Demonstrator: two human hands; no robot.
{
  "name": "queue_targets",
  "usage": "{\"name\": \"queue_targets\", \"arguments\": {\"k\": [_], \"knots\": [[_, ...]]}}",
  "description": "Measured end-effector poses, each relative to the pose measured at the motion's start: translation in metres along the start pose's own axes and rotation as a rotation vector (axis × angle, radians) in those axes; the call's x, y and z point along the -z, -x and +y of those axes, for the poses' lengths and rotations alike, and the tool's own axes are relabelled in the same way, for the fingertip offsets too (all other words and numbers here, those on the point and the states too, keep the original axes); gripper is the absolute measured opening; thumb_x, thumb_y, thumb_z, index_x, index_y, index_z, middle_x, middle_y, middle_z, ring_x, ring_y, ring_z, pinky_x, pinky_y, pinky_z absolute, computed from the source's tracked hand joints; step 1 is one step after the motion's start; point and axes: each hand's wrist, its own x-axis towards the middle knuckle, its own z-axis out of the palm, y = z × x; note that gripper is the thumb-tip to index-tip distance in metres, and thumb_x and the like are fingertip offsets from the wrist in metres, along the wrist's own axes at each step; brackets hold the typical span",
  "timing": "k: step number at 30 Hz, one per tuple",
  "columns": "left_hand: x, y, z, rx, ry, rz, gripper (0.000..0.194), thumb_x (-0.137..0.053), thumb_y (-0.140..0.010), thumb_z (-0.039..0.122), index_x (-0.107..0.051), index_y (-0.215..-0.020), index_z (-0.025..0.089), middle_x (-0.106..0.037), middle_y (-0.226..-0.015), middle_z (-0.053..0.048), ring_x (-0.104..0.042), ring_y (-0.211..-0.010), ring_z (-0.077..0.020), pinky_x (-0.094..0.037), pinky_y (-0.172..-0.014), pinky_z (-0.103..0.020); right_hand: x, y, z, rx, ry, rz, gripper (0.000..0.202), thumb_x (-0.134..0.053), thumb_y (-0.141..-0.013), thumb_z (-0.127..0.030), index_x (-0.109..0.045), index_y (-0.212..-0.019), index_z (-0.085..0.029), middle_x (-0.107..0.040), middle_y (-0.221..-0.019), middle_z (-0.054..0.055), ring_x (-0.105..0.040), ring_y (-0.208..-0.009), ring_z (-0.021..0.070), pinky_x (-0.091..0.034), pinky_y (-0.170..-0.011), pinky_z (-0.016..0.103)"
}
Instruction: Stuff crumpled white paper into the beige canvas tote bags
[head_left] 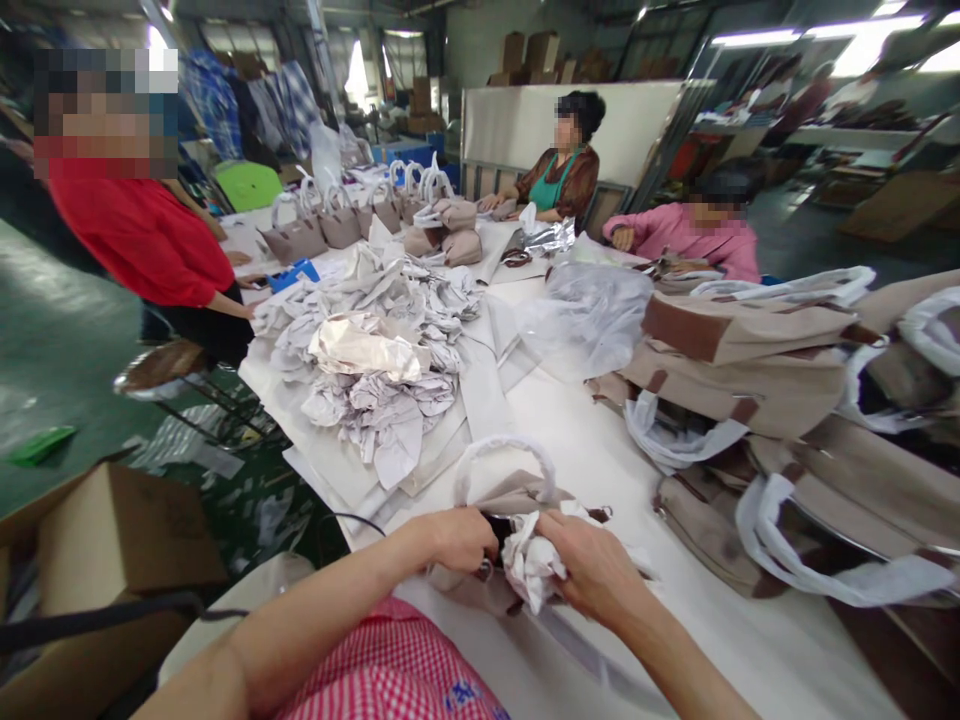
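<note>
In the head view, I hold the bag point(501, 500) at 6 o'clock on the table point(600, 430). My left hand point(454, 538) grips its opening edge. My right hand point(592, 565) is closed around crumpled paper point(529, 565) at the mouth. A paper pile point(375, 350) lies at 11 o'clock, stacked bags point(757, 370) at 2 o'clock.

Two bare hands, close together at the near edge of view

The left hand point(457, 538) is curled into a loose fist, knuckles up, forearm reaching in from lower left — the right hand point(592, 565) sits just beside it, fingers bent and pinching inward, its forearm angling in from lower right.
</note>
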Motion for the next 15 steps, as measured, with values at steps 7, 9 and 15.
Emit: {"name": "queue_targets", "arguments": {"k": [7, 9, 15], "knots": [[-0.033, 0.020, 0.024, -0.011, -0.418, 0.400, 0.015, -0.079, -0.081, 0.024, -0.068, -0.075, 0.016, -0.069, -0.071, -0.004, -0.057, -0.082, -0.0239, -0.040, -0.073, -0.037, -0.012, -0.007, -0.019, -0.043, 0.066, 0.034, 0.045, -0.043, -0.082, -0.002, -0.062, -0.118, -0.019, -0.065, -0.122, 0.008, -0.062, -0.112, 0.0295, -0.045, -0.084, 0.037], [-0.046, 0.022, 0.023, -0.065, -0.421, 0.567, 0.021, -0.069, -0.094, 0.024, -0.064, -0.075, 0.017, -0.067, -0.073, 0.000, -0.054, -0.078, -0.0195, -0.033, -0.066, -0.036, -0.019, -0.007, -0.022, -0.053, 0.065, 0.037, 0.042, -0.041, -0.084, -0.001, -0.064, -0.114, -0.018, -0.067, -0.120, 0.009, -0.062, -0.111, 0.0291, -0.046, -0.086, 0.037], [-0.060, 0.030, 0.027, -0.338, -0.390, 0.745, 0.027, -0.060, -0.100, 0.023, -0.057, -0.074, 0.017, -0.061, -0.079, -0.001, -0.050, -0.083, -0.0184, -0.035, -0.070, -0.036, -0.045, -0.023, -0.023, 0.074, -0.078, 0.039, 0.025, -0.066, -0.086, -0.016, -0.067, -0.111, -0.021, -0.069, -0.116, 0.007, -0.064, -0.108, 0.0249, -0.052, -0.092, 0.039]]}}
